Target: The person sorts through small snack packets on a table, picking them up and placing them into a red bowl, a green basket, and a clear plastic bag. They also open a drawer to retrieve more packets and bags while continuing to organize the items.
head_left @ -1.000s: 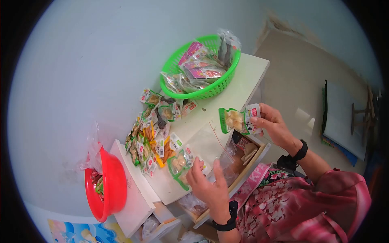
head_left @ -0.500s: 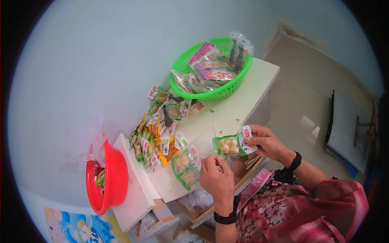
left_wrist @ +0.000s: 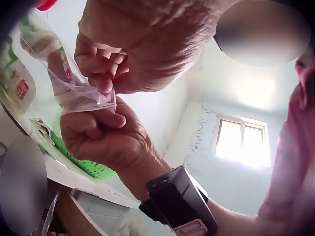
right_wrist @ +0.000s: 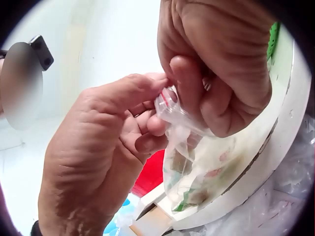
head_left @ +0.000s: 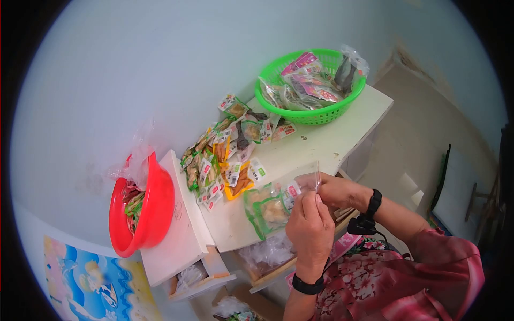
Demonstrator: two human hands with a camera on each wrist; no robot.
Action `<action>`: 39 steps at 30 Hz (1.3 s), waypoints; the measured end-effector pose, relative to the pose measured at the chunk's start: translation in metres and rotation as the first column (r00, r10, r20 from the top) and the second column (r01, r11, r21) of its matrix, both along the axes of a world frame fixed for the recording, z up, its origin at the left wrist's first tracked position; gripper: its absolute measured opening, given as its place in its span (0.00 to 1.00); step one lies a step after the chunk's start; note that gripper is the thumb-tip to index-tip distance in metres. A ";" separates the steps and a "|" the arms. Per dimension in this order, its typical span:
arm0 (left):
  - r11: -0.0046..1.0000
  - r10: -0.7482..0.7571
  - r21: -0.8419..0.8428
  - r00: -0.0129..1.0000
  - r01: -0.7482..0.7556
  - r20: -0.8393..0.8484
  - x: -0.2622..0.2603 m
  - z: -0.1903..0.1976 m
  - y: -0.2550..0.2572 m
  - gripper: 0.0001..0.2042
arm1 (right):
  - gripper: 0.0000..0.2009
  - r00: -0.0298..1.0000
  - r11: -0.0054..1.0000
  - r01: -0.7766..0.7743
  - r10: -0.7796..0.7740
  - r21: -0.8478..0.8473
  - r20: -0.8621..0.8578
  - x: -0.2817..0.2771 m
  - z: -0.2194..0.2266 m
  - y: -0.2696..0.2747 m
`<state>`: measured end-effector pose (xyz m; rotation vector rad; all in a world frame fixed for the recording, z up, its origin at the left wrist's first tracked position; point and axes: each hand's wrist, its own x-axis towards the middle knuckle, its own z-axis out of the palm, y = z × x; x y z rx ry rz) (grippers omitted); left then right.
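Note:
A clear zip-seal bag [head_left: 304, 172] with a red line at its mouth lies partly over the table, green-edged snack packets [head_left: 267, 207] showing through it. My left hand [head_left: 310, 227] pinches the bag's mouth between thumb and fingers. Right beside it, my right hand [head_left: 342, 191] grips the same edge, its fingers mostly hidden behind the left hand in the head view. Both wrist views show the two hands meeting at the gathered plastic [left_wrist: 88, 98], fingertips close together. In the right wrist view the bag body [right_wrist: 182, 152] hangs below the fingers.
A pile of small snack packets [head_left: 219, 155] lies on the white table [head_left: 321, 142] by the wall. Behind stands a green basket [head_left: 321, 115] of larger packs. At left is a red basin [head_left: 158, 198] holding packets. An open drawer [head_left: 262, 281] contains clear plastic bags.
The packet in my right hand went from the air at right to over the bag, and that hand now grips the bag's mouth. My left hand has moved right, up against it.

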<state>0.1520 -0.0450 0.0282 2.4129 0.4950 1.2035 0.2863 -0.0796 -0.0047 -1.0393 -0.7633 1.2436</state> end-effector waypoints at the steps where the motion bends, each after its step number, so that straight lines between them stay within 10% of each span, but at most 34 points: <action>1: 1.000 -0.003 -0.001 1.000 0.003 0.011 -0.001 -0.001 0.002 0.04 | 0.13 0.999 0.999 -0.025 0.026 -0.019 0.022 0.000 0.001 0.004; 6: 0.990 -0.078 -0.116 0.995 0.085 0.066 -0.009 -0.009 0.013 0.03 | 0.09 0.969 0.973 -0.180 0.201 -0.147 0.142 0.013 -0.048 0.027; 13: 0.989 -0.129 -0.055 0.979 0.139 0.160 -0.011 -0.014 0.026 0.04 | 0.20 0.989 0.976 -0.148 0.150 0.160 -0.006 0.000 -0.061 0.045; 16: 0.949 -0.165 -0.254 0.981 0.186 0.103 -0.024 -0.001 0.029 0.04 | 0.24 0.859 0.954 -0.101 -0.060 0.283 0.508 0.005 -0.044 0.050; 19: 0.973 -0.041 -0.227 0.999 0.047 0.033 -0.043 0.009 0.054 0.05 | 0.24 0.964 0.992 -0.068 0.093 -0.108 0.247 0.000 0.023 0.016; 23: 0.956 0.236 -0.159 0.968 -0.248 -0.091 -0.059 0.015 0.121 0.09 | 0.15 0.977 0.993 0.114 -0.107 -0.029 0.183 0.004 0.015 -0.005; 26: 0.909 0.391 0.284 0.861 -0.305 -0.327 -0.074 0.008 0.178 0.14 | 0.10 0.983 0.983 0.163 -0.169 0.078 0.074 0.002 0.012 -0.024; 39: 0.919 0.385 0.302 0.737 -0.253 -0.556 -0.070 -0.016 0.225 0.17 | 0.06 0.932 0.930 0.360 -0.363 0.071 0.022 0.001 -0.004 -0.046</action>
